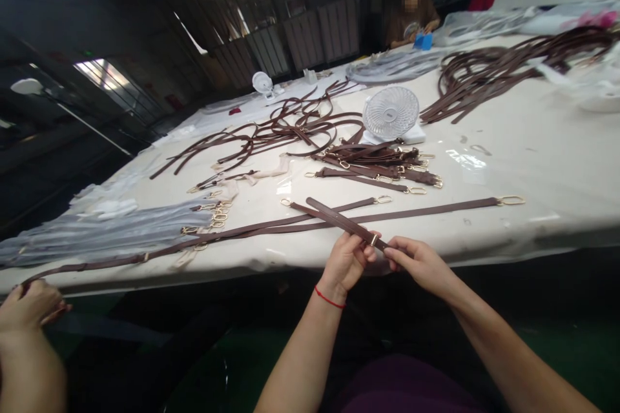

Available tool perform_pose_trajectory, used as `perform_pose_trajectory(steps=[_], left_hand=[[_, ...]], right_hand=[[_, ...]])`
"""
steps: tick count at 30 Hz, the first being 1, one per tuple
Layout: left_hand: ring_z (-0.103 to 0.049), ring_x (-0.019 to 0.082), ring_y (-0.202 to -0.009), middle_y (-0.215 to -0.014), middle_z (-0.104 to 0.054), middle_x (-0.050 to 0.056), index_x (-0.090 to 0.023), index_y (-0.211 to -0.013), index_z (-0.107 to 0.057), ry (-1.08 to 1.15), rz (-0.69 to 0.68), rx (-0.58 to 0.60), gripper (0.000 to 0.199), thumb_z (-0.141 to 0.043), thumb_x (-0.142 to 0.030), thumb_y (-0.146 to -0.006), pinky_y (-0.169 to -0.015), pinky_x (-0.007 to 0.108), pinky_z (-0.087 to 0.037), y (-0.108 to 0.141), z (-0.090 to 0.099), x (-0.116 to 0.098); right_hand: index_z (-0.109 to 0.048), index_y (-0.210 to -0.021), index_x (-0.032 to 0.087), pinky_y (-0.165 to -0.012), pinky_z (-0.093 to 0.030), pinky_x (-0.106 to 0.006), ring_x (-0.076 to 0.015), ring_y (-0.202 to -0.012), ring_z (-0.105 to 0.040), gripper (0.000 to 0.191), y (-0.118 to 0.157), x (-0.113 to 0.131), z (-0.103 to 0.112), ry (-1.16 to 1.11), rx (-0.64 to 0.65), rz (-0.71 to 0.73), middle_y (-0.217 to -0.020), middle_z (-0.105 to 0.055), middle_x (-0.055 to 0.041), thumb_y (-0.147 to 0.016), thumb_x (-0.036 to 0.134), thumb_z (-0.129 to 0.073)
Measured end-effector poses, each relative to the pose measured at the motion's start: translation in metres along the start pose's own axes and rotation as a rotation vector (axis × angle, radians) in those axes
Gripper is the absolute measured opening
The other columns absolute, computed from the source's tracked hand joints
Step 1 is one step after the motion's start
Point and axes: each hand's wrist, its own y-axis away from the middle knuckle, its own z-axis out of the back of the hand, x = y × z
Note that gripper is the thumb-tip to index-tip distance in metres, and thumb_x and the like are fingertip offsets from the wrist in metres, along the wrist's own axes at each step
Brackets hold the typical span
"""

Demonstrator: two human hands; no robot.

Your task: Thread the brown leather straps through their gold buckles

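My left hand and my right hand both grip a brown leather strap over the table's near edge. A small gold buckle sits on the strap between my hands, and the strap's far end reaches out over the table. Just beyond my hands, a longer brown strap with a gold ring stretches across the white-covered table. Another person's hand at the lower left touches that long strap's far end.
Several strap bundles with gold hardware lie around a small white fan. Coiled brown straps fill the far right, and clear plastic sheets lie at the left. A seated person works at the far end.
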Motion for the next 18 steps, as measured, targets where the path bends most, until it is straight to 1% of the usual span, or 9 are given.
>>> perform_pose_trajectory(steps=[2, 4, 7, 9, 12, 13, 15, 17, 18], left_hand=[[-0.043, 0.004, -0.054, -0.089, -0.063, 0.008, -0.012, -0.092, -0.055, 0.015, 0.011, 0.008, 0.030, -0.075, -0.022, -0.073, -0.051, 0.019, -0.036, 0.001, 0.000, -0.001], [-0.041, 0.003, -0.053, -0.086, -0.061, 0.007, -0.011, -0.090, -0.056, -0.001, 0.005, -0.004, 0.029, -0.077, -0.021, -0.072, -0.049, 0.018, -0.034, 0.001, 0.000, -0.001], [-0.040, 0.003, -0.052, -0.079, -0.057, 0.004, -0.011, -0.086, -0.058, -0.044, -0.025, -0.016, 0.029, -0.078, -0.024, -0.071, -0.048, 0.018, -0.033, 0.001, -0.001, 0.000], [-0.041, 0.004, -0.051, -0.074, -0.054, 0.000, -0.012, -0.086, -0.057, -0.059, -0.042, -0.019, 0.030, -0.079, -0.026, -0.070, -0.047, 0.019, -0.033, 0.000, -0.001, 0.001], [-0.042, 0.005, -0.050, -0.071, -0.052, -0.002, -0.013, -0.092, -0.056, -0.087, -0.060, -0.028, 0.036, -0.080, -0.029, -0.070, -0.046, 0.019, -0.034, -0.001, -0.003, 0.003], [-0.043, 0.005, -0.050, -0.070, -0.051, -0.002, -0.014, -0.095, -0.055, -0.105, -0.068, -0.027, 0.038, -0.079, -0.030, -0.071, -0.046, 0.019, -0.035, -0.001, -0.004, 0.004], [-0.042, 0.006, -0.049, -0.066, -0.049, -0.003, -0.013, -0.100, -0.054, -0.155, -0.082, -0.025, 0.039, -0.076, -0.031, -0.073, -0.045, 0.019, -0.035, -0.002, -0.005, 0.004], [-0.041, 0.006, -0.047, -0.060, -0.047, -0.005, -0.012, -0.103, -0.054, -0.202, -0.093, -0.027, 0.038, -0.073, -0.030, -0.076, -0.044, 0.019, -0.035, -0.002, -0.007, 0.004], [-0.041, 0.006, -0.047, -0.059, -0.046, -0.005, -0.012, -0.104, -0.054, -0.221, -0.099, -0.030, 0.037, -0.072, -0.030, -0.077, -0.044, 0.019, -0.035, -0.002, -0.007, 0.003]], right_hand=[[-0.056, -0.076, 0.018, -0.066, -0.041, -0.028, -0.0168, -0.066, -0.053, 0.029, 0.000, 0.002, 0.000, 0.018, 0.009, 0.018, -0.067, -0.061, -0.0010, -0.090, 0.044, -0.052], [-0.060, -0.079, 0.019, -0.070, -0.043, -0.029, -0.0187, -0.072, -0.057, 0.027, -0.001, 0.006, 0.001, 0.068, -0.009, 0.058, -0.073, -0.064, -0.0020, -0.090, 0.041, -0.052], [-0.064, -0.090, 0.021, -0.073, -0.045, -0.030, -0.0208, -0.083, -0.059, 0.022, -0.004, 0.015, 0.002, 0.164, -0.117, 0.139, -0.087, -0.067, -0.0030, -0.091, 0.038, -0.051], [-0.065, -0.095, 0.022, -0.072, -0.045, -0.029, -0.0214, -0.087, -0.059, 0.021, -0.009, 0.024, 0.003, 0.216, -0.201, 0.188, -0.094, -0.066, -0.0042, -0.091, 0.037, -0.051], [-0.067, -0.102, 0.022, -0.067, -0.045, -0.029, -0.0207, -0.085, -0.058, 0.022, -0.023, 0.038, 0.003, 0.285, -0.243, 0.288, -0.096, -0.063, -0.0062, -0.090, 0.035, -0.054], [-0.068, -0.102, 0.022, -0.067, -0.044, -0.029, -0.0199, -0.083, -0.057, 0.022, -0.029, 0.042, 0.003, 0.308, -0.225, 0.327, -0.094, -0.062, -0.0061, -0.089, 0.034, -0.055], [-0.070, -0.092, 0.021, -0.071, -0.044, -0.029, -0.0184, -0.079, -0.056, 0.016, -0.042, 0.049, 0.003, 0.343, -0.144, 0.383, -0.086, -0.059, -0.0044, -0.087, 0.031, -0.059], [-0.069, -0.079, 0.019, -0.071, -0.043, -0.028, -0.0171, -0.076, -0.056, 0.014, -0.054, 0.052, 0.002, 0.311, -0.028, 0.369, -0.078, -0.058, -0.0021, -0.085, 0.029, -0.060], [-0.066, -0.075, 0.018, -0.068, -0.044, -0.027, -0.0163, -0.073, -0.056, 0.015, -0.059, 0.052, 0.002, 0.260, 0.031, 0.335, -0.075, -0.058, -0.0011, -0.084, 0.028, -0.059]])
